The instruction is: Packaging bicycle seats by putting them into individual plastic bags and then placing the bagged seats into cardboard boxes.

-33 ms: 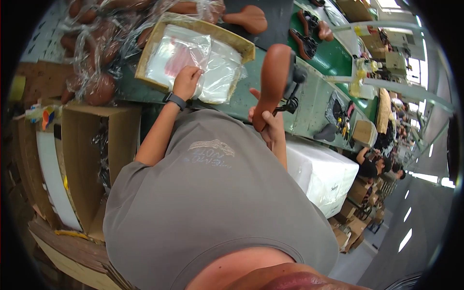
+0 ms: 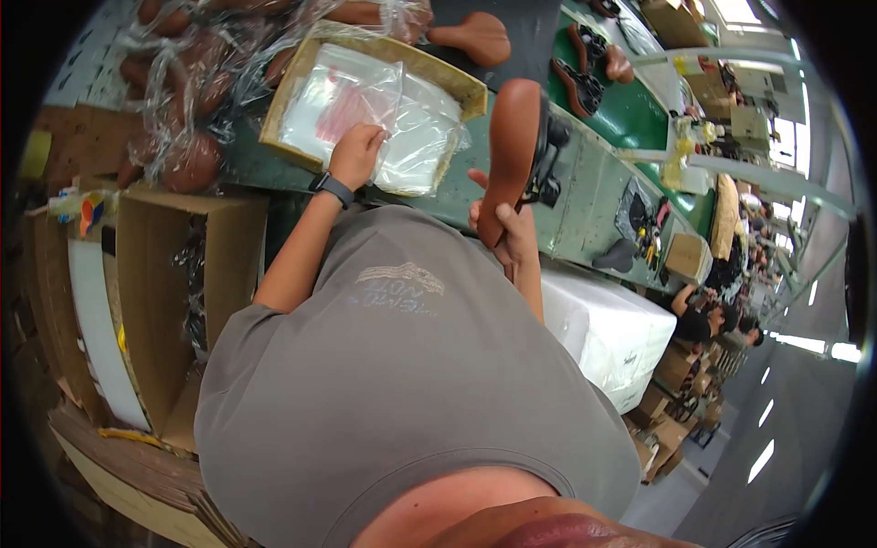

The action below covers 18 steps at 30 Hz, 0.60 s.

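A brown bicycle saddle [image 2: 513, 137] is upright in my right hand [image 2: 509, 232], gripped by its narrow nose. Its smooth top is toward the left, and its black underside with metal fittings shows on the right. My left hand [image 2: 354, 157] reaches over the near rim of a shallow cardboard box [image 2: 277, 114], fingers pinched on a clear plastic bag [image 2: 347, 96] with reddish print. More clear bags [image 2: 416, 137] lie stacked in that box. The fingertips on the bag are partly hidden.
Plastic-wrapped brown saddles [image 2: 192, 160] heap at the far left; a bare saddle [image 2: 475, 36] lies behind the box. Several saddles [image 2: 585, 82] rest on the green bench. A deep open carton [image 2: 160, 301] stands left, a white wrapped block [image 2: 612, 329] right. People [image 2: 708, 315] work in the distance.
The saddle in my right hand has turned slightly, showing more of its black underside. My left hand stays at the bag.
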Tool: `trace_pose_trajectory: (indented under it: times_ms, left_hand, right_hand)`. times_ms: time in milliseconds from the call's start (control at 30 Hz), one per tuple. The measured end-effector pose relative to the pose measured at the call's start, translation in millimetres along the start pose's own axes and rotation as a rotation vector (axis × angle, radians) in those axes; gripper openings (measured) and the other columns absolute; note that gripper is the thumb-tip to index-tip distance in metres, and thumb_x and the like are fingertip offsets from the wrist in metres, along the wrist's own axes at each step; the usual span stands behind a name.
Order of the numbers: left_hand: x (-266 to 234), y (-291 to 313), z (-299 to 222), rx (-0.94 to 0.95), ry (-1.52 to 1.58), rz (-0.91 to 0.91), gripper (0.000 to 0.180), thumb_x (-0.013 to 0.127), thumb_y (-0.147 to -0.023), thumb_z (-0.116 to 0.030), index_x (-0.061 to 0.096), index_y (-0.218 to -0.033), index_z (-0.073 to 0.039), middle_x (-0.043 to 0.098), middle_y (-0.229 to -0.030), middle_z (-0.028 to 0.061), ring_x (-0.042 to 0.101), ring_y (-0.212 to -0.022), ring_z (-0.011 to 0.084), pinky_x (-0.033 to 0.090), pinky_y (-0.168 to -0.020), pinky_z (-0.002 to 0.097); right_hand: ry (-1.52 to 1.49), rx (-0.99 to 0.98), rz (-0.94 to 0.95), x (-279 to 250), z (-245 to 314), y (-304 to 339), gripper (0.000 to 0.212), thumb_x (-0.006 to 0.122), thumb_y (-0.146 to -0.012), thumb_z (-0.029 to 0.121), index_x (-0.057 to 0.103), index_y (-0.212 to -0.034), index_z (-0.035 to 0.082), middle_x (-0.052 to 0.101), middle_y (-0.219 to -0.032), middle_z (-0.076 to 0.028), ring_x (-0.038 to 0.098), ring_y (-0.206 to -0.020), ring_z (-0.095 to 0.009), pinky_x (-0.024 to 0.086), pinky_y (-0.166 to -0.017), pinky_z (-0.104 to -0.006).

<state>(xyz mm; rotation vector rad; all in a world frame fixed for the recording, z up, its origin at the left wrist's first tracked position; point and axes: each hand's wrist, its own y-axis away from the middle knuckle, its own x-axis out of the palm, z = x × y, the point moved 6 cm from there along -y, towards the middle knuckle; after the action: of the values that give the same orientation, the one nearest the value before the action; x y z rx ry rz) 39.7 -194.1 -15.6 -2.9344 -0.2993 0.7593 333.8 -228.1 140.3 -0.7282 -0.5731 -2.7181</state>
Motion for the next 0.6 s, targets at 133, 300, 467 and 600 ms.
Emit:
trace_pose_trajectory:
  times_ms: [133,300,467,600]
  left_hand:
    - [-25.8,15.3,-54.3,0.032,-0.169,0.146,0.018,0.062,-0.105,-0.008,0.071,-0.119,-0.001,0.074,-0.108,0.0214,0.070,-0.103,0.0463,0.057,-0.086,0.0517]
    - [-21.0,41.0,-51.5,-0.055,0.196,0.240,0.021,0.057,-0.109,-0.015,0.072,-0.110,-0.001,0.078,-0.105,0.0213,0.075,-0.095,0.0411,0.058,-0.085,0.0498]
    - [-7.0,79.8,-10.4,-0.821,1.474,0.017,0.019,0.056,-0.114,-0.022,0.069,-0.116,-0.008,0.071,-0.103,0.0010,0.069,-0.094,0.0186,0.056,-0.084,0.0370]
    - [-49.0,86.8,3.9,-0.774,1.036,-0.128,0.023,0.066,-0.112,-0.031,0.067,-0.111,-0.009,0.070,-0.096,-0.0006,0.064,-0.082,0.0111,0.053,-0.074,0.0308]
  right_hand:
    - [0.240,0.024,-0.141,1.7,-39.2,-38.7,0.063,0.085,-0.091,0.004,0.053,-0.144,-0.006,0.072,-0.131,-0.021,0.079,-0.098,-0.028,0.068,-0.081,-0.0418]
    - [0.328,0.199,0.114,60.5,-42.8,-60.0,0.061,0.077,-0.094,-0.004,0.043,-0.145,-0.002,0.073,-0.123,-0.023,0.080,-0.098,-0.033,0.069,-0.083,-0.0433]
    - [0.050,0.364,0.170,62.4,-69.9,-59.1,0.053,0.075,-0.101,0.007,0.048,-0.145,-0.004,0.073,-0.122,-0.025,0.078,-0.101,-0.032,0.067,-0.089,-0.0430]
    - [0.070,0.179,0.131,31.4,-43.2,-64.9,0.054,0.076,-0.101,0.013,0.052,-0.144,-0.008,0.073,-0.119,-0.029,0.076,-0.101,-0.034,0.065,-0.094,-0.0440]
